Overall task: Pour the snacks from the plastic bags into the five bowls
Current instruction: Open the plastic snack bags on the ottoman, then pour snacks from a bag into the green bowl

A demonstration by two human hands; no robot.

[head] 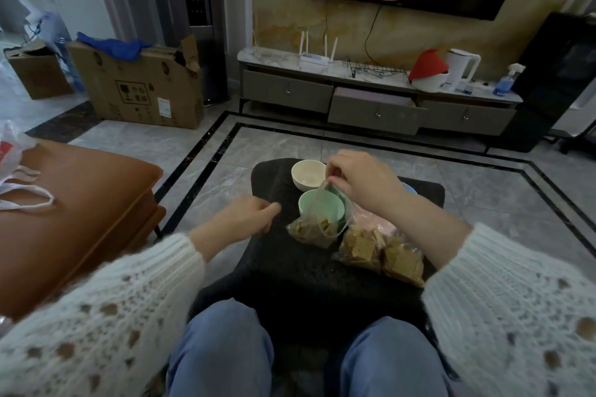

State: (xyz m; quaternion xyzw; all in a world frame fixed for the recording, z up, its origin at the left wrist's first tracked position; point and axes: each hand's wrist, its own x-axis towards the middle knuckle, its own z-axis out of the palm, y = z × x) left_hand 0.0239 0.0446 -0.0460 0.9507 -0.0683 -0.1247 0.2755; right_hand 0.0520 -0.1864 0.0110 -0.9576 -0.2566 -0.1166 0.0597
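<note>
Dim indoor light, soft & even, w/ a cool grey cast; brightest at far left, where daylight seems to come in. Shadows weak, no hard edges. The dark stool top (290,255) swallows detail. Slight glare on the floor tiles (483,203). Wide-angle bend at edges: sleeves (96,316) bulge, walls lean. Overall soft, mild blur, grainy.

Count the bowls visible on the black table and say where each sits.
3 clearly visible. The cream bowl sits farthest away; the green bowl is just nearer, behind the small snack bag; a blue bowl edge peeks past the right hand. Others may be hidden under that arm.
</note>
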